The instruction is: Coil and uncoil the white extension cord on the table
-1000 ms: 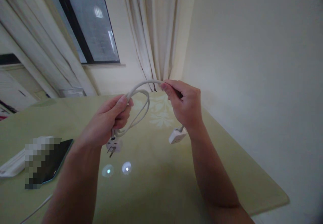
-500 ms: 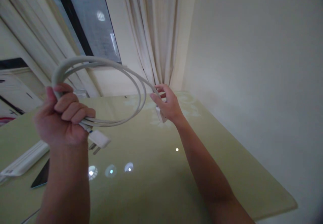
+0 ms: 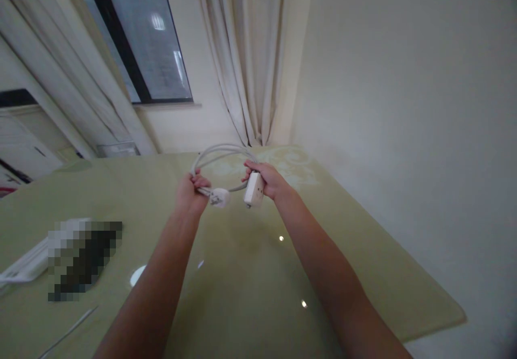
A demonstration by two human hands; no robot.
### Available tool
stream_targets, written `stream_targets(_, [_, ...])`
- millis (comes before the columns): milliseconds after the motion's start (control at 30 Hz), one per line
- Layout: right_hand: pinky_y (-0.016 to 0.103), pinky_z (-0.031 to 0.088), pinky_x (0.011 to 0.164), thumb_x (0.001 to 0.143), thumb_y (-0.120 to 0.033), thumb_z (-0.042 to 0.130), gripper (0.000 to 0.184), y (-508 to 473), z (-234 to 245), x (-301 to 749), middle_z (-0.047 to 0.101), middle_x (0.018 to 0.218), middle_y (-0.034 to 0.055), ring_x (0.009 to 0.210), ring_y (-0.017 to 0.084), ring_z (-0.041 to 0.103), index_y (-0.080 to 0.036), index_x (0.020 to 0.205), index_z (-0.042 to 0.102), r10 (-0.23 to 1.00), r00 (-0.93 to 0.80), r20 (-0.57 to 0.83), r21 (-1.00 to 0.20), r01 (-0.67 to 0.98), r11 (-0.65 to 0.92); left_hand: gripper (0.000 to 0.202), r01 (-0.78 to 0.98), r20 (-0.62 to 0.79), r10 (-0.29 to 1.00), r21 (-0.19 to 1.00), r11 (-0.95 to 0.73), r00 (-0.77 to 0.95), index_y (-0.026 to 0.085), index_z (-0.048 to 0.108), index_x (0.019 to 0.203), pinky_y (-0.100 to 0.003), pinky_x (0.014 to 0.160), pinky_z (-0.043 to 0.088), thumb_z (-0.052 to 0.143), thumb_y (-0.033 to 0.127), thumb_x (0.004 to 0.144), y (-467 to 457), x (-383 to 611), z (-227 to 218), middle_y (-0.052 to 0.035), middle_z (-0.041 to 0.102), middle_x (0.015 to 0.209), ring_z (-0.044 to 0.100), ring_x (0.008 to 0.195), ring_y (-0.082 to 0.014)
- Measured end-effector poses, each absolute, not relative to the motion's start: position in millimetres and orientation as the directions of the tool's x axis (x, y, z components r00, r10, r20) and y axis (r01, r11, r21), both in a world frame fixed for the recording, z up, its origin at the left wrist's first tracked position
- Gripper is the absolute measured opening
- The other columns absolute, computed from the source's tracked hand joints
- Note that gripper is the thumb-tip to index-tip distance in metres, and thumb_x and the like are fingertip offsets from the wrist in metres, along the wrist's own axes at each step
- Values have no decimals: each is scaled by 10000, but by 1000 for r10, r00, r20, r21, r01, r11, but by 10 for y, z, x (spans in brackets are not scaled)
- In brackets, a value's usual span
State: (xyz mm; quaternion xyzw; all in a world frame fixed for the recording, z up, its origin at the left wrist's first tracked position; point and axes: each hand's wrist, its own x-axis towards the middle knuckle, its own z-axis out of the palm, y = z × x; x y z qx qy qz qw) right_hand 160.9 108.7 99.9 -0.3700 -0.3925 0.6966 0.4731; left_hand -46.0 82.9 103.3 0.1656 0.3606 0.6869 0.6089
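Note:
A coiled white extension cord (image 3: 220, 146) is held up in a loop over the far part of the table. My left hand (image 3: 191, 191) is closed round the left side of the coil, with the white plug (image 3: 219, 198) hanging out by its fingers. On the right side of the loop, my right hand (image 3: 266, 177) grips the coil. The cord's white socket block (image 3: 254, 189) hangs just beneath those fingers, its holes facing the camera. Part of the coil is hidden behind both hands.
A glossy pale green tabletop (image 3: 250, 273) lies below, reflecting lights. To the left are a long white bar-shaped object (image 3: 28, 262), a dark pixelated object (image 3: 86, 259) and a thin white cable (image 3: 68, 332). A wall (image 3: 404, 132) borders the right; curtains (image 3: 254, 57) hang behind.
My left hand has moved right and away from me, toward my right hand. The loop now looks smaller and farther off. The socket block has come into clearer view.

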Motion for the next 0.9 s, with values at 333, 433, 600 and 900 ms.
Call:
stream_targets(333, [203, 403, 460, 799, -133, 603, 151, 1496, 314, 2477, 510, 485, -25, 452, 112, 489, -159, 666, 534, 865, 336, -372, -926, -74, -369, 130, 63, -83, 993, 994, 88, -85, 121, 690, 797, -284, 756, 511, 608, 182, 878, 863, 235, 16, -90, 711, 847, 657, 819, -201])
stream_targets(433, [202, 349, 443, 813, -184, 627, 145, 1532, 245, 2761, 515, 526, -22, 485, 103, 467, -155, 690, 557, 799, 538, -270, -951, -18, -309, 274, 582, 186, 981, 792, -183, 56, 126, 721, 1094, -427, 1030, 442, 536, 244, 930, 775, 327, -117, -157, 714, 1181, 622, 1144, -291])
stream_targets(600, [234, 414, 517, 811, -302, 681, 174, 1529, 162, 3017, 658, 728, 76, 681, 166, 599, -140, 777, 626, 691, 710, -133, -958, 87, -273, 456, 789, 235, 932, 499, -359, 275, 225, 578, 1411, -504, 1113, 356, 439, 305, 984, 648, 378, -195, -123, 648, 1373, 528, 1309, -295])
stream_targets(900, [287, 437, 1002, 891, -293, 611, 339, 1500, 620, 2728, 684, 1201, 162, 1121, 213, 617, -95, 1156, 684, 737, 599, 314, -882, 472, -7, 572, 633, 268, 709, 323, -704, 652, 286, 355, 1575, -485, 1183, 269, 367, 224, 1006, 519, 475, -153, -69, 571, 1484, 438, 1407, -237])
